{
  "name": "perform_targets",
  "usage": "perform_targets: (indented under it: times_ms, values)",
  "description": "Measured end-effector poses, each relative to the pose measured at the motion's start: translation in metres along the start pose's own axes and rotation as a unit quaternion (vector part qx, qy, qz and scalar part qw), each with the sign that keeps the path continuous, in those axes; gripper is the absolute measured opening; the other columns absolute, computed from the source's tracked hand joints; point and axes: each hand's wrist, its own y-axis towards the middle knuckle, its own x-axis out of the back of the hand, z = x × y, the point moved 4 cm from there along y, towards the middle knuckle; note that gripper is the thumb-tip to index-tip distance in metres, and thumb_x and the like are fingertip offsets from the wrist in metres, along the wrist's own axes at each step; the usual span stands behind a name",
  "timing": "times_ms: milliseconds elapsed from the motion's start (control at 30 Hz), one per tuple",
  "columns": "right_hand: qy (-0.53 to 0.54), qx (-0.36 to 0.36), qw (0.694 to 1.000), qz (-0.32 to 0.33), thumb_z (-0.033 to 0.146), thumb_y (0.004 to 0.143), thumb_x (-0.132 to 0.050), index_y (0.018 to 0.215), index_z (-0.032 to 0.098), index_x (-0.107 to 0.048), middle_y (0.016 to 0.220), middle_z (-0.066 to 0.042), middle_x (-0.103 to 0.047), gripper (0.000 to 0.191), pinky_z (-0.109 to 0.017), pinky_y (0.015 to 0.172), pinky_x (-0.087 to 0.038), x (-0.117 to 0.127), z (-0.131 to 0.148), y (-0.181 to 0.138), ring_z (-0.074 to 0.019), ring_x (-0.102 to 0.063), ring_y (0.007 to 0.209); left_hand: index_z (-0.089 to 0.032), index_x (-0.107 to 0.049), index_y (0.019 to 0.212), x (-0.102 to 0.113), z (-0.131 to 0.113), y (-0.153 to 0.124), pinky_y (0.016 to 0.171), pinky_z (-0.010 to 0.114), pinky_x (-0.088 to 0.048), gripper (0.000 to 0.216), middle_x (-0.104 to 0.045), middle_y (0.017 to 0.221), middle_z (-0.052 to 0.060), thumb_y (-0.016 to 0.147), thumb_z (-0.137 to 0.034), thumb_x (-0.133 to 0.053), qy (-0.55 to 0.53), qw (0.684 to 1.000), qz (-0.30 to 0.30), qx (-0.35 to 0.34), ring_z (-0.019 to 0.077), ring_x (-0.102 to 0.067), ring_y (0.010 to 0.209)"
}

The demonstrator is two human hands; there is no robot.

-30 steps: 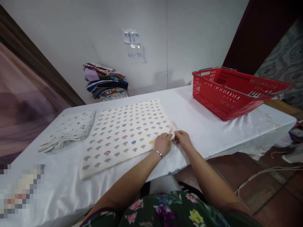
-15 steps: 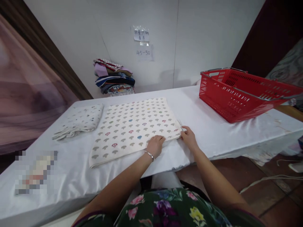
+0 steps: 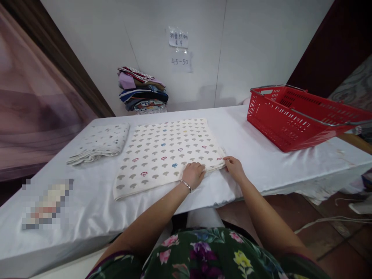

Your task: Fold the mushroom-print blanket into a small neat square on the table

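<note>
A cream cloth point(image 3: 162, 151) printed with grey mushrooms and several coloured ones lies folded flat on the table in front of me. My left hand point(image 3: 194, 175) rests on its near edge, palm down, fingers lying on the fabric; a bracelet circles that wrist. At the near right corner, my right hand point(image 3: 233, 167) pinches the layered edge between thumb and fingers. Left of this cloth is a second folded white cloth point(image 3: 107, 141) with small dark spots, touched by neither hand.
A red shopping basket point(image 3: 279, 126) with metal handles stands at the right of the white-covered table point(image 3: 232, 128). Behind the table's far edge, several folded fabrics form a stack point(image 3: 142, 93) by the wall. A blurred-out item point(image 3: 48, 203) lies at the near left.
The view has shifted slightly. Both hands stay at nearly the same places on the mushroom cloth, which lies as before.
</note>
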Motion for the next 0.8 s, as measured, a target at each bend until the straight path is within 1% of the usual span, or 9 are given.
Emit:
perform_targets:
  times_ms: [133, 233, 333, 400, 467, 533, 667, 733, 800]
  values:
    - [-0.018, 0.005, 1.000, -0.004, 0.033, 0.068, -0.049, 0.085, 0.017, -0.064, 0.045, 0.006, -0.049, 0.027, -0.023, 0.045, -0.033, 0.002, 0.002, -0.002, -0.0127, -0.046, 0.043, -0.021, -0.061, 0.101, -0.002, 0.002, -0.007, 0.082, 0.037, -0.041, 0.026, -0.059, 0.102, 0.007, 0.081, -0.013, -0.046, -0.002, 1.000, 0.003, 0.001, 0.0211, -0.050, 0.098]
    - [-0.086, 0.042, 0.995, -0.016, 0.034, 0.071, -0.048, 0.087, 0.019, -0.066, 0.052, 0.003, -0.056, 0.029, -0.024, 0.050, -0.035, 0.006, 0.006, -0.006, -0.0143, -0.050, 0.050, -0.021, -0.062, 0.098, -0.002, 0.005, -0.012, 0.081, 0.037, -0.042, 0.028, -0.059, 0.102, 0.008, 0.081, -0.009, -0.043, 0.003, 1.000, 0.004, 0.015, 0.0214, -0.050, 0.100]
    - [-0.181, 0.075, 0.980, -0.012, 0.036, 0.072, -0.046, 0.090, 0.020, -0.067, 0.064, 0.000, -0.063, 0.032, -0.025, 0.056, -0.037, 0.009, 0.008, -0.009, -0.0160, -0.055, 0.060, -0.022, -0.063, 0.099, 0.002, 0.011, -0.019, 0.085, 0.036, -0.042, 0.026, -0.061, 0.104, 0.006, 0.081, -0.013, -0.046, -0.030, 0.999, 0.020, -0.009, 0.0199, -0.051, 0.100]
    - [-0.214, 0.079, 0.974, -0.002, 0.037, 0.074, -0.044, 0.093, 0.020, -0.067, 0.068, -0.001, -0.065, 0.034, -0.026, 0.058, -0.037, 0.010, 0.007, -0.010, -0.0167, -0.056, 0.063, -0.022, -0.062, 0.103, 0.007, 0.021, -0.025, 0.090, 0.034, -0.041, 0.024, -0.061, 0.109, 0.005, 0.083, -0.021, -0.048, -0.062, 0.997, 0.016, -0.030, 0.0184, -0.051, 0.104]
    - [-0.227, 0.079, 0.971, 0.006, 0.039, 0.075, -0.043, 0.095, 0.020, -0.066, 0.069, -0.002, -0.065, 0.036, -0.026, 0.058, -0.038, 0.010, 0.006, -0.009, -0.0172, -0.057, 0.064, -0.022, -0.060, 0.109, 0.015, 0.041, -0.032, 0.095, 0.033, -0.038, 0.028, -0.059, 0.117, 0.005, 0.087, -0.032, -0.045, -0.068, 0.998, 0.002, -0.017, 0.0178, -0.049, 0.111]
    - [-0.236, 0.080, 0.968, 0.010, 0.040, 0.075, -0.042, 0.096, 0.020, -0.066, 0.069, -0.003, -0.065, 0.037, -0.026, 0.059, -0.038, 0.011, 0.005, -0.008, -0.0180, -0.057, 0.064, -0.021, -0.055, 0.117, 0.022, 0.070, -0.039, 0.103, 0.038, -0.032, 0.038, -0.053, 0.128, 0.007, 0.089, -0.040, -0.041, -0.037, 0.999, 0.000, 0.036, 0.0203, -0.042, 0.122]
    - [-0.247, 0.077, 0.966, 0.012, 0.041, 0.074, -0.043, 0.096, 0.020, -0.067, 0.069, -0.004, -0.065, 0.039, -0.028, 0.057, -0.038, 0.011, 0.004, -0.007, -0.0192, -0.057, 0.063, -0.027, -0.037, 0.135, 0.028, 0.128, -0.050, 0.109, 0.053, -0.013, 0.058, -0.030, 0.147, 0.006, 0.086, -0.056, -0.037, 0.003, 0.986, 0.071, 0.152, 0.0266, -0.020, 0.137]
    - [-0.248, 0.072, 0.966, 0.010, 0.041, 0.073, -0.044, 0.095, 0.020, -0.067, 0.069, -0.004, -0.065, 0.038, -0.028, 0.056, -0.038, 0.011, 0.003, -0.007, -0.0197, -0.058, 0.063, -0.032, -0.033, 0.137, 0.028, 0.146, -0.052, 0.109, 0.054, -0.012, 0.061, -0.025, 0.149, 0.003, 0.084, -0.061, -0.035, -0.015, 0.980, 0.108, 0.167, 0.0259, -0.017, 0.138]
    - [-0.246, 0.066, 0.967, 0.004, 0.041, 0.072, -0.045, 0.095, 0.019, -0.068, 0.069, -0.005, -0.066, 0.039, -0.029, 0.055, -0.038, 0.012, 0.002, -0.006, -0.0201, -0.057, 0.061, -0.033, -0.033, 0.137, 0.030, 0.158, -0.054, 0.110, 0.051, -0.013, 0.060, -0.024, 0.149, 0.002, 0.084, -0.061, -0.034, -0.036, 0.977, 0.117, 0.172, 0.0241, -0.018, 0.138]
